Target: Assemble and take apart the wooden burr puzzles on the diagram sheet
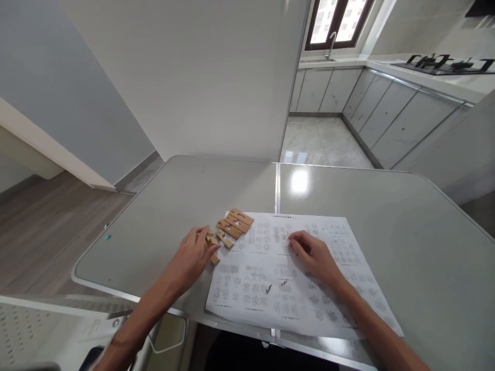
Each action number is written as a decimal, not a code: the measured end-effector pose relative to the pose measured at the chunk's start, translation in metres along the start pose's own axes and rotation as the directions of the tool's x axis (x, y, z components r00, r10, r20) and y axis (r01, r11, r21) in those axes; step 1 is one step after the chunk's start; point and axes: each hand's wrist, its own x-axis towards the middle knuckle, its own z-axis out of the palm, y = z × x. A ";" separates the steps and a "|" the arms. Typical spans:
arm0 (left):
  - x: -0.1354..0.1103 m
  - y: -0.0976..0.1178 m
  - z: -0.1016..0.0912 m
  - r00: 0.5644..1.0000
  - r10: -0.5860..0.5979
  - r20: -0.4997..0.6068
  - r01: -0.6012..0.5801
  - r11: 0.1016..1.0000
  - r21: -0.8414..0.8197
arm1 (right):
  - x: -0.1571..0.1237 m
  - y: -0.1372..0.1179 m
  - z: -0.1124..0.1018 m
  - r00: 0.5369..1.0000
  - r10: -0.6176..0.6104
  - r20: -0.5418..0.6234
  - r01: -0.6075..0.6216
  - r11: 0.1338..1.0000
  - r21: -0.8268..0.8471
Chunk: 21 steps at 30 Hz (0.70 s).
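Note:
At the left edge of the paper, my left hand [193, 255] is curled over a small cluster of wooden puzzle pieces [212, 240], thumb and index finger on either side of them; its other fingers are partly hidden. Another notched wooden piece [225, 239] lies just to the right of that hand. Beyond it, flat wooden pieces with cut-outs and numbers [235, 222] lie side by side on the paper's upper left corner. My right hand [312, 253] rests on the printed sheet [255, 314], fingers bent and fingertips together, with nothing visible in them.
The grey table [386, 206] has a metal seam down its middle. The sheet carries rows of small diagrams and overhangs slightly at the near edge. A tiny green bit [108, 237] lies near the left edge. A white chair [42, 330] stands at lower left.

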 end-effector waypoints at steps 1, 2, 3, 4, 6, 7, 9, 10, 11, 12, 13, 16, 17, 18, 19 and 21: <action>0.001 0.001 0.001 1.000 0.013 0.013 -0.013 0.999 0.032 | 0.000 0.000 0.000 1.000 -0.001 -0.001 0.001 1.000 0.001; 0.002 0.001 0.002 0.999 0.028 0.026 -0.029 0.997 0.067 | 0.000 -0.001 0.000 1.000 0.000 -0.001 0.000 1.000 0.003; 0.004 0.002 0.003 0.998 0.042 0.039 -0.046 0.994 0.102 | 0.000 -0.001 0.000 1.000 0.000 0.000 0.000 1.000 0.004; 0.005 0.004 0.004 0.997 0.055 0.050 -0.062 0.989 0.136 | -0.001 -0.002 0.000 1.000 0.001 0.002 -0.001 1.000 0.006; 0.008 0.006 0.006 0.995 0.080 0.057 -0.090 0.977 0.195 | -0.001 -0.003 -0.001 1.000 0.003 0.005 -0.003 1.000 0.006; 0.010 0.007 0.007 0.995 0.091 0.051 -0.100 0.971 0.218 | -0.001 -0.004 -0.001 1.000 0.003 0.006 -0.003 1.000 0.005; 0.012 0.009 0.010 0.994 0.103 0.027 -0.107 0.962 0.252 | -0.001 -0.004 -0.001 1.000 -0.001 0.004 0.001 1.000 0.003; 0.013 0.010 0.012 0.995 0.103 0.012 -0.103 0.959 0.264 | -0.001 -0.003 -0.001 1.000 -0.003 0.003 0.003 1.000 0.002; 0.014 0.011 0.014 0.995 0.100 0.001 -0.096 0.957 0.273 | -0.001 -0.003 -0.001 1.000 -0.003 0.002 0.003 1.000 0.002; 0.015 0.011 0.016 0.996 0.093 -0.008 -0.087 0.956 0.280 | 0.000 -0.003 -0.001 1.000 -0.002 0.003 0.002 1.000 0.003; 0.016 0.012 0.019 0.996 0.086 -0.011 -0.079 0.955 0.286 | 0.000 -0.002 -0.001 1.000 0.000 0.004 0.000 1.000 0.005; 0.015 0.014 0.023 0.998 0.058 -0.018 -0.050 0.958 0.281 | 0.000 -0.003 -0.001 1.000 0.003 -0.001 -0.003 1.000 0.008; 0.013 0.014 0.024 0.999 0.044 -0.026 -0.036 0.962 0.270 | 0.000 -0.004 -0.001 1.000 0.002 -0.004 -0.002 1.000 0.007; 0.010 0.014 0.024 0.999 0.028 -0.039 -0.018 0.968 0.252 | 0.000 -0.004 -0.001 1.000 0.000 -0.006 0.000 1.000 0.006; 0.006 0.014 0.023 0.998 0.009 -0.056 0.004 0.974 0.227 | 0.000 -0.005 -0.001 1.000 -0.002 -0.006 0.002 1.000 0.005; -0.005 0.011 0.022 0.995 -0.045 -0.092 0.059 0.985 0.165 | -0.001 -0.005 -0.002 1.000 0.000 -0.003 0.000 1.000 0.006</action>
